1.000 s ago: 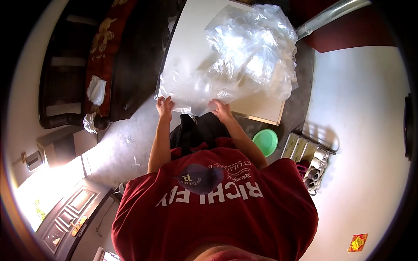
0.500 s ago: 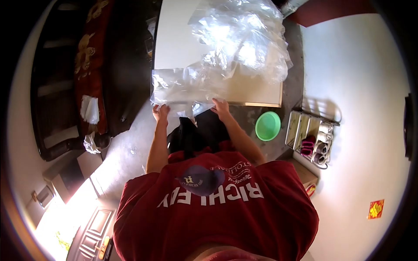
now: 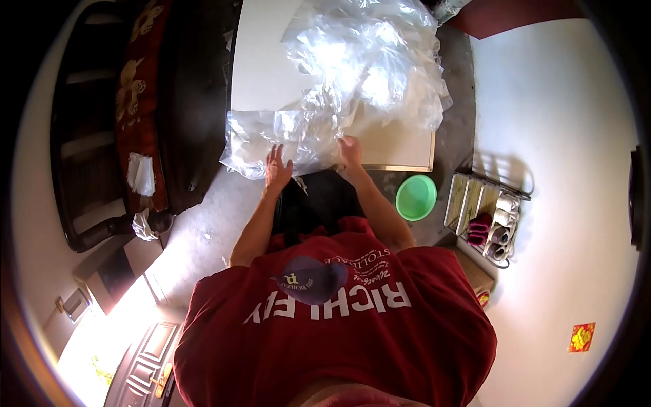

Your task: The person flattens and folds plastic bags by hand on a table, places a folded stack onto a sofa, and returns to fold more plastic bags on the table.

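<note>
A clear plastic bag [image 3: 254, 139] lies flat along the near edge of the white table [image 3: 268, 68], its left corner hanging past the edge. My left hand [image 3: 278, 171] rests on the bag's near part with its fingers spread. At the bag's right end, my right hand [image 3: 349, 150] has its fingers curled together, apparently pinching the plastic; the fingertips are partly hidden. Beyond both hands, a large heap of crumpled clear plastic bags [image 3: 386, 61] covers the right side of the table.
A green basin [image 3: 416, 198] stands on the floor right of the table. Farther right is a shoe rack [image 3: 468, 203] with several shoes. Along the left runs a dark wooden bench [image 3: 88, 142] with a red cover [image 3: 139, 95]. A door [image 3: 146, 353] stands at lower left.
My left hand has moved right and released the bag's left corner, its fingers now spread on the plastic. My right hand has shifted slightly up and right. The bag lies flatter, slightly further left.
</note>
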### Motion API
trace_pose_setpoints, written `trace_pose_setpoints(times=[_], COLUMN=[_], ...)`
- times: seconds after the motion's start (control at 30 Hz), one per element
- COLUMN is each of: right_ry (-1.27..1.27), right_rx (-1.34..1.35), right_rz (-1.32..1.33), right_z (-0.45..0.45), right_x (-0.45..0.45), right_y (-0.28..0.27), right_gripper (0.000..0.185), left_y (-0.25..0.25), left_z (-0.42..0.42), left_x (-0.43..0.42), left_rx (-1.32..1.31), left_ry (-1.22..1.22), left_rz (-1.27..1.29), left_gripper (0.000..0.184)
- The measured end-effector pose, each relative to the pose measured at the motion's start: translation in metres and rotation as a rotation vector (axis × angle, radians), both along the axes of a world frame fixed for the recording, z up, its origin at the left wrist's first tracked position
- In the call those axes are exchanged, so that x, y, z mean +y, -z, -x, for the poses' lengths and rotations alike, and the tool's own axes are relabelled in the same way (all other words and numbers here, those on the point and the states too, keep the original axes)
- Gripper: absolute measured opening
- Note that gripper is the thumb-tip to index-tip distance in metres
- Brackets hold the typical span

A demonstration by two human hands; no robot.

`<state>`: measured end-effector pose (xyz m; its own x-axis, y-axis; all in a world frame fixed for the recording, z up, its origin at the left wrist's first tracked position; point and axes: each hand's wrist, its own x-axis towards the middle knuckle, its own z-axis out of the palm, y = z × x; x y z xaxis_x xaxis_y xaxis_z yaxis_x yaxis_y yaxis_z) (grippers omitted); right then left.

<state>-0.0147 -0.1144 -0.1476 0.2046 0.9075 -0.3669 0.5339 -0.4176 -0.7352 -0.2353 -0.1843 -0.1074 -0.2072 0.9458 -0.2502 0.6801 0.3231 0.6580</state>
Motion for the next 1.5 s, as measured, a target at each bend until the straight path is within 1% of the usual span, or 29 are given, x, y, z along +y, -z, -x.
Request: trace_pose_setpoints(times=[0.03,0.07,0.13,0.23,0.27,0.33,0.37,0.43,0.47,0.53,0.6,0.67,0.7,0.73,0.77,0.83,0.87,0.93,1.0,1.07,1.1,1.2,1.27,1.3,1.33,1.4,1.43,1.47,1.5], right_ry=[0.121,0.115,0.035,-0.086,-0.095,-0.309,-0.320,-0.278,-0.291,-0.345,-0.442,-0.533,-0.466,-0.393,-0.392,-0.325,-0.315,-0.354,-0.286,-0.131,-0.107,0.059,0.109,0.150,0.141,0.162,0.163,0.212,0.258], right_rx=[0.133,0.134,0.307,0.332,0.334,0.306,0.312,0.053,0.056,-0.065,-0.042,-0.020,0.064,0.145,0.143,0.356,0.351,0.304,0.401,0.560,0.623,0.784,0.751,0.781,0.695,0.341,0.339,0.167,-0.004], right_rz=[-0.015,-0.010,-0.010,-0.020,-0.012,-0.079,-0.072,0.022,0.027,0.251,0.282,0.311,0.251,0.191,0.196,0.175,0.173,-0.053,-0.305,-0.154,-0.183,-0.221,-0.338,-0.294,-0.338,-0.434,-0.431,-0.456,-0.479], right_z=[0.000,-0.002,-0.005,-0.005,-0.007,-0.009,-0.009,-0.001,0.001,0.004,0.002,0.001,-0.002,-0.005,-0.006,-0.008,-0.013,-0.025,-0.041,-0.059,-0.068,-0.091,-0.109,-0.112,-0.118,-0.123,-0.120,-0.115,-0.107], right_x=[0.006,0.016,0.036,0.061,0.068,0.083,0.086,0.093,0.098,0.107,0.116,0.118,0.114,0.111,0.112,0.120,0.123,0.128,0.137,0.149,0.156,0.170,0.179,0.179,0.180,0.166,0.156,0.138,0.121], right_y=[-0.005,-0.009,-0.017,-0.044,-0.038,-0.022,-0.015,-0.026,-0.031,-0.042,-0.056,-0.034,0.010,0.034,0.028,-0.003,-0.018,-0.042,-0.053,-0.077,-0.086,-0.114,-0.101,-0.116,-0.115,-0.108,-0.109,-0.109,-0.111], right_gripper=[0.022,0.022,0.022,0.028,0.028,0.033,0.033,0.031,0.031,0.037,0.041,0.045,0.046,0.047,0.047,0.045,0.045,0.042,0.037,0.040,0.043,0.049,0.052,0.054,0.054,0.048,0.048,0.043,0.037], left_y=[0.001,0.002,0.007,0.009,0.007,0.011,0.013,0.019,0.021,0.016,0.011,0.013,0.014,0.014,0.014,0.019,0.021,0.022,0.020,0.022,0.040,0.039,0.043,0.041,0.039,0.034,0.032,0.031,0.021], left_z=[-0.010,-0.017,-0.030,-0.045,-0.049,-0.056,-0.058,-0.061,-0.063,-0.066,-0.068,-0.072,-0.073,-0.074,-0.074,-0.076,-0.077,-0.081,-0.085,-0.089,-0.087,-0.089,-0.088,-0.087,-0.086,-0.081,-0.077,-0.074,-0.071], left_x=[0.005,0.011,0.020,0.031,0.034,0.037,0.038,0.039,0.039,0.041,0.044,0.041,0.042,0.043,0.043,0.044,0.045,0.050,0.058,0.065,0.065,0.078,0.088,0.094,0.098,0.102,0.103,0.103,0.103], left_rx=[-0.150,-0.149,-0.177,-0.137,-0.120,-0.122,-0.124,-0.140,-0.160,-0.161,-0.180,-0.146,-0.113,-0.114,-0.082,-0.051,-0.055,-0.031,-0.068,0.018,0.015,0.013,-0.005,-0.021,-0.037,-0.052,-0.171,-0.289,-0.289], left_ry=[-0.006,-0.013,-0.020,-0.045,-0.049,-0.071,-0.082,-0.114,-0.134,-0.161,-0.149,-0.161,-0.157,-0.160,-0.149,-0.128,-0.117,-0.095,-0.071,-0.009,0.035,0.072,0.078,0.072,0.066,0.045,0.003,-0.042,-0.064], left_rz=[0.037,0.040,0.131,0.169,0.203,0.207,0.205,0.218,0.230,0.245,0.272,0.265,0.254,0.256,0.245,0.233,0.233,0.196,0.226,0.213,0.160,0.186,0.189,0.194,0.200,0.231,0.209,0.188,0.121], left_gripper=[0.057,0.057,0.056,0.054,0.054,0.054,0.054,0.054,0.053,0.053,0.053,0.053,0.053,0.053,0.054,0.055,0.055,0.055,0.056,0.058,0.059,0.059,0.060,0.060,0.060,0.060,0.059,0.058,0.049])
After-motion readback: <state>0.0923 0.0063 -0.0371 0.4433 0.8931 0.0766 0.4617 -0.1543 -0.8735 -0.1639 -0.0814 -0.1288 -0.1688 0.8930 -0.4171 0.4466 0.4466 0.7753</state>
